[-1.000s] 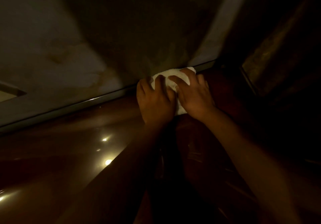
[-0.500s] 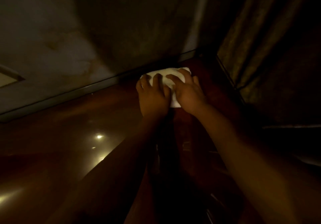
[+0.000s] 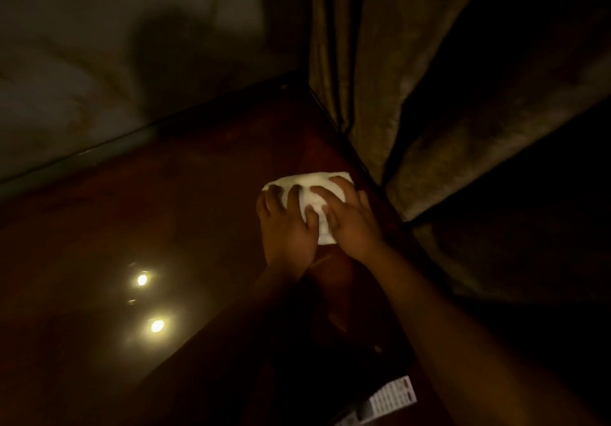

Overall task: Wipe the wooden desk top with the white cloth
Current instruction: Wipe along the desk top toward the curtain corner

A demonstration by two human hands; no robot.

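The scene is dim. A folded white cloth (image 3: 310, 194) lies flat on the glossy reddish-brown wooden desk top (image 3: 148, 214), close to the desk's right edge. My left hand (image 3: 286, 227) presses on the cloth's left part with fingers spread over it. My right hand (image 3: 347, 217) presses on its right part, fingers reaching to the far corner. Both hands sit side by side, thumbs nearly touching, and cover much of the cloth. Both forearms stretch toward me over the desk.
A wall (image 3: 99, 45) rises behind the desk's far edge. A dark olive curtain (image 3: 396, 78) hangs right beside the desk's right edge. Two ceiling lights reflect in the desk top (image 3: 150, 303). A white printed label (image 3: 393, 396) lies at the near edge.
Both hands have drawn the cloth away from the back wall, toward me and to the right, near the curtain-side edge. The view has turned right.
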